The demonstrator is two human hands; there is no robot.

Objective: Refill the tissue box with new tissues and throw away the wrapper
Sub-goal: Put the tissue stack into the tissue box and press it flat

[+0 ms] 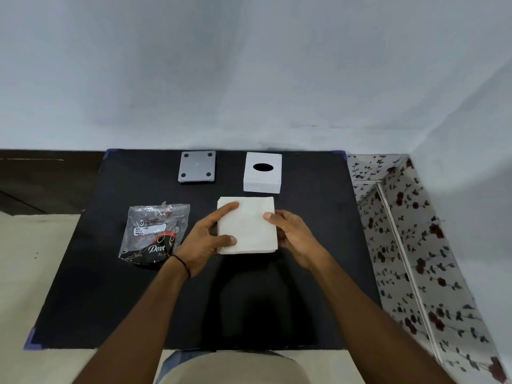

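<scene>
A white stack of tissues (248, 228) is held just above the black mat (110, 286) at its middle. My left hand (203, 242) grips the stack's left edge, forefinger on top and thumb at the near corner. My right hand (291, 235) holds the right edge. Behind the stack stands the white tissue box (263, 173) with a dark oval slot on top. To the box's left lies its grey base plate (197, 167) with dark round feet. The crumpled clear and black wrapper (153, 234) lies on the mat to the left of my left hand.
A pale wall rises right behind the mat. A flower-patterned surface (415, 245) borders the mat on the right. A cream surface (33, 259) lies to the left and a dark strip (47, 178) at the back left.
</scene>
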